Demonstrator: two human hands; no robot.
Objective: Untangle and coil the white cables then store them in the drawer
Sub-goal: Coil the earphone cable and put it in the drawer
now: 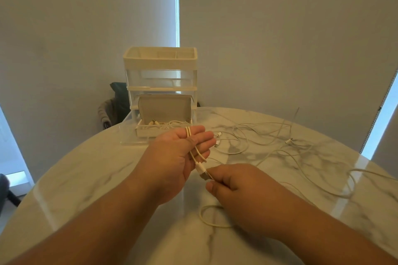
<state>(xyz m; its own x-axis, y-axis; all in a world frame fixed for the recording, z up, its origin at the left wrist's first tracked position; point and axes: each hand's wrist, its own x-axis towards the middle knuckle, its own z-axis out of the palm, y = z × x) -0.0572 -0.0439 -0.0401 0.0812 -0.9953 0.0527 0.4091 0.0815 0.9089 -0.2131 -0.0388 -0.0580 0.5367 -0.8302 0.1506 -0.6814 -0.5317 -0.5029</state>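
Note:
My left hand point(178, 153) is palm up over the table, fingers stretched out, with loops of a white cable point(189, 133) wound across the fingers and pinned by the thumb. My right hand point(234, 183) pinches the same cable just past its white plug point(201, 170). A slack loop of that cable point(210, 215) lies on the table under my right wrist. Several more white cables point(269, 135) lie tangled on the right of the table. The clear drawer point(129, 133) stands pulled out of the organiser point(160, 75), and an open cardboard box point(164, 112) with coiled cable sits in it.
The round marble table point(86, 178) carries everything. A chair with dark cloth point(113, 105) stands behind the table's far left edge. Grey blinds point(280, 28) hang along the back wall.

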